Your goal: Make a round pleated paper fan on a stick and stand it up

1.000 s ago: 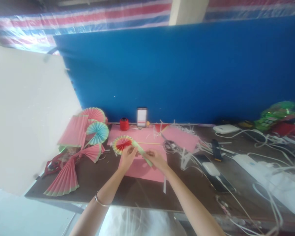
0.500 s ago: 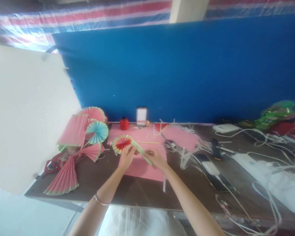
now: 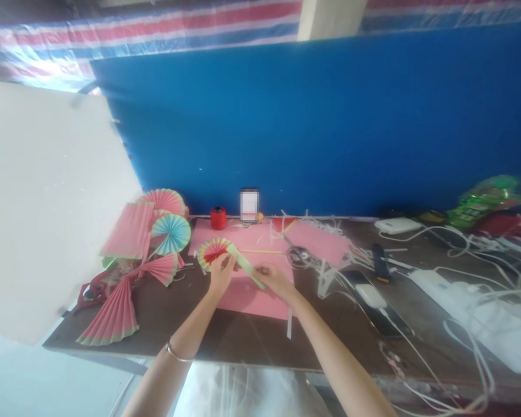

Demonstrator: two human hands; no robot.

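Note:
A light green folded paper strip [image 3: 242,262] slants between my two hands above the pink paper [image 3: 256,298]. My left hand [image 3: 222,272] is closed on its upper left part. Near its lower right end, my right hand [image 3: 272,279] pinches the strip's edge. Just beyond my left fingers is a round pleated paper fan [image 3: 212,250], red in the middle with a yellow-green rim; whether it is joined to the strip I cannot tell. A thin yellow stick [image 3: 263,252] lies on the pink paper behind my hands.
Pleated pink fans [image 3: 113,315] and a blue fan [image 3: 172,234] lie at the left. A red spool [image 3: 218,218] stands at the back. Paper scraps, a black phone [image 3: 384,313], white cables and a power strip [image 3: 443,295] cover the right side.
The green strip has turned slightly between my hands, showing more of its flat face. My hands stay in nearly the same place.

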